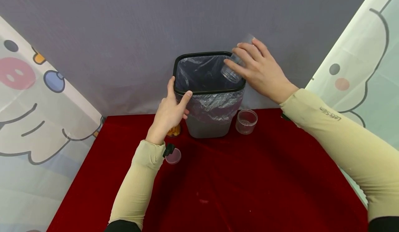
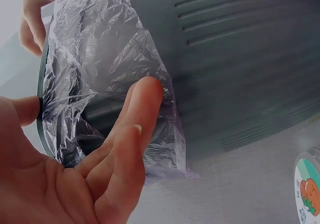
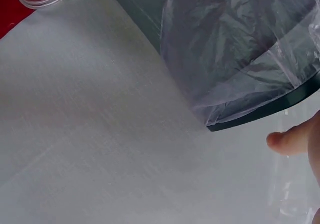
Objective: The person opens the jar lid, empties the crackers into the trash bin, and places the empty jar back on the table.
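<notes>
A dark grey trash can (image 1: pixel 207 130) with a black rim stands at the back of the table, lined with a clear plastic bag (image 1: pixel 215 108) folded over its outside. My left hand (image 1: pixel 166 112) grips its front left corner, thumb and index finger at the rim. The left wrist view shows the other fingers of that hand against the bag (image 2: pixel 107 48). Above the can's right rim, my right hand (image 1: pixel 257 69) holds a clear plastic jar (image 1: pixel 231 73), tilted with its lower end over the opening. In the right wrist view, only part of this hand (image 3: pixel 300 139) appears.
To the can's right stands another clear jar (image 1: pixel 246 121). A jar with orange contents (image 1: pixel 174 130) is partly hidden behind my left hand. A round translucent lid (image 1: pixel 173 156) lies near my left wrist. Red cloth (image 1: pixel 249 176) covers the table; a grey backdrop (image 1: pixel 140 27) rises behind.
</notes>
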`<state>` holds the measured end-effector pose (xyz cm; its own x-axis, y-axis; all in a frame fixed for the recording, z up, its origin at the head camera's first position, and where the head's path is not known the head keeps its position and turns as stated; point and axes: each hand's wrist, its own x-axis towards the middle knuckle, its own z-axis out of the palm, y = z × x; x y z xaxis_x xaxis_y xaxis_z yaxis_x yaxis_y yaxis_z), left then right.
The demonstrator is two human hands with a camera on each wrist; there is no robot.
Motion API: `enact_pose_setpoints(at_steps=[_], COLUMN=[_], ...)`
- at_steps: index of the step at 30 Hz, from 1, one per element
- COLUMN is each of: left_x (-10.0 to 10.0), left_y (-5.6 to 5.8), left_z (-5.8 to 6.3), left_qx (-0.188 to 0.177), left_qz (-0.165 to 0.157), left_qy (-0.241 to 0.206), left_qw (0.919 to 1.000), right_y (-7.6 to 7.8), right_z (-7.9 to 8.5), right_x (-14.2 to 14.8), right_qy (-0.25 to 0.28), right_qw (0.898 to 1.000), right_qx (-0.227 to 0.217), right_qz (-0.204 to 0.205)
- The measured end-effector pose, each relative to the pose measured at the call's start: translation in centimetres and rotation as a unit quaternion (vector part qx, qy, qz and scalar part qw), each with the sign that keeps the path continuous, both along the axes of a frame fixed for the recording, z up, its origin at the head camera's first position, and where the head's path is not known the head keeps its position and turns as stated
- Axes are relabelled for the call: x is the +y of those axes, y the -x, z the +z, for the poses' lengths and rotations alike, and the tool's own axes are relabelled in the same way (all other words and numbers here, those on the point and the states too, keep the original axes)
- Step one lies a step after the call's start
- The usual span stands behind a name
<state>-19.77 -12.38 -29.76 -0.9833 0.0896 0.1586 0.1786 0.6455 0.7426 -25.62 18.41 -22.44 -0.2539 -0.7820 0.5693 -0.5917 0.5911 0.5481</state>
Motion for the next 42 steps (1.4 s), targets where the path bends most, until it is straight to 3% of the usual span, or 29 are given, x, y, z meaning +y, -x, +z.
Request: enact_pose_setpoints(at_steps=[5, 10, 16, 18, 20, 24, 29, 34, 39, 42], left_x=[0.0, 0.0, 0.0, 0.0, 0.0, 0.2, 0.3, 0.3, 0.3, 0.3], left_y=[-0.1, -0.1, -0.1, -0.1, -0.2, -0.2, -0.2, -0.2, -0.3, -0.3], left_z=[0.0, 0.0, 0.0, 0.1, 0.1, 0.2, 0.2, 0.2, 0.2, 0.2], left_qx=[0.003, 0.003, 0.001, 0.001, 0.001, -0.001, -0.005, -0.004, -0.004, -0.004], left_qz=[0.000, 0.001, 0.007, 0.006, 0.007, 0.004, 0.005, 0.005, 0.005, 0.005], left_qy=[-0.003, -0.002, -0.002, -0.001, -0.001, -0.002, 0.001, 0.000, -0.001, 0.000], left_qw=[1.0000, 1.0000, 1.0000, 1.0000, 1.0000, 1.0000, 1.0000, 1.0000, 1.0000, 1.0000], right_y=[0.1, -0.1, -0.1, -0.2, -0.4, -1.0, -1.4, -1.5, -1.8, -2.0], right_z=[-0.2, -0.4, -1.3, -1.6, -1.9, -2.9, -5.3, -8.8, -13.0, -15.4], right_x=[0.8, 1.8, 3.1, 3.6, 4.2, 5.6, 7.7, 9.1, 10.3, 11.0], right_qy=[0.045, 0.101, 0.160, 0.188, 0.223, 0.298, 0.359, 0.392, 0.405, 0.419], right_qw=[0.999, 0.993, 0.980, 0.972, 0.957, 0.914, 0.867, 0.833, 0.806, 0.782], right_qx=[-0.010, -0.052, -0.104, -0.127, -0.161, -0.235, -0.297, -0.340, -0.376, -0.403], right_qz=[0.002, -0.016, -0.048, -0.065, -0.089, -0.144, -0.175, -0.193, -0.210, -0.223])
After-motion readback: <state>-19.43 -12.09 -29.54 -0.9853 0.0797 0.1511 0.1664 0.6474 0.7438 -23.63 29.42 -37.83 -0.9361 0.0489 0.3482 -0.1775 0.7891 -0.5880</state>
